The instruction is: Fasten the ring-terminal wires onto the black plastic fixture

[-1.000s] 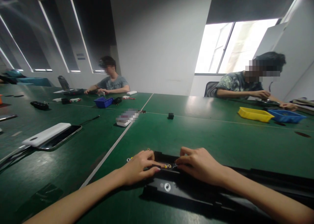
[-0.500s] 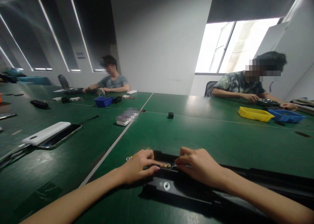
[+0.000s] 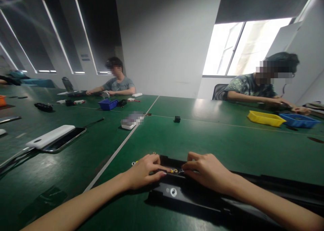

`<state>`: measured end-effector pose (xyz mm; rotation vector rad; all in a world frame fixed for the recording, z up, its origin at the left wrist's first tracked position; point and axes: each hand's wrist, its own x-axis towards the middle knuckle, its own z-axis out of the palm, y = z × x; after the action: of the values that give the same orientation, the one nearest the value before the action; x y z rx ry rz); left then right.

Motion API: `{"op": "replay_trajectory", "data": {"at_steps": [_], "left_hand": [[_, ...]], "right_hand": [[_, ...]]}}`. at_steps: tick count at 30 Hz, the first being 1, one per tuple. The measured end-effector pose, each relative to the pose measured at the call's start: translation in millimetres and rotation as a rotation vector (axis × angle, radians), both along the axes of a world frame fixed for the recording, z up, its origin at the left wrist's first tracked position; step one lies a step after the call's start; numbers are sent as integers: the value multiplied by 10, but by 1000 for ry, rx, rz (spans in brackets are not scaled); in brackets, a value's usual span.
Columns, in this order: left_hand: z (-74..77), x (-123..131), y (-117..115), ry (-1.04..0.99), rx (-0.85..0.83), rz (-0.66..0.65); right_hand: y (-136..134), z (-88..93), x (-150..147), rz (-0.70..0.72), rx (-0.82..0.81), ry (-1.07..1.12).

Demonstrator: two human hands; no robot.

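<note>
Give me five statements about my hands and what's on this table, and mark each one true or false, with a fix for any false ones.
1. The right hand is at the long black case. True.
2. The left hand is on the phone. False: it is at the left end of the case.
3. A small ring terminal shows between the two hands. True.
4. The small black cube sits inside the yellow tray. False: it rests on the green table, left of that tray.
5. The yellow tray stands left of the far-right blue tray. True.
</note>
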<state>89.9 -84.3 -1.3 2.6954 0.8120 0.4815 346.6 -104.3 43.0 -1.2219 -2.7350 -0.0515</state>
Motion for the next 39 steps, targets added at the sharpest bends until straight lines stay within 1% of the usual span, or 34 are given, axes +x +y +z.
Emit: {"op": "replay_trajectory", "data": {"at_steps": [6,15,20,31,39], "left_hand": [[-18,-2,5,1,4,8],[-29,-11,9,-7,-3,-2],[-7,-7,-1,2,4,0],[-39,-12,4,-26,7,3],[-38,-4,4,-20,15,0]], "right_hand": [[-28,-3,-21,-35,-5,-27],[23,3,29,29,19,8],[56,8,61,61,21,11],[78,-25,53,77,33,10],[23,-31,26,53,48,-6]]}}
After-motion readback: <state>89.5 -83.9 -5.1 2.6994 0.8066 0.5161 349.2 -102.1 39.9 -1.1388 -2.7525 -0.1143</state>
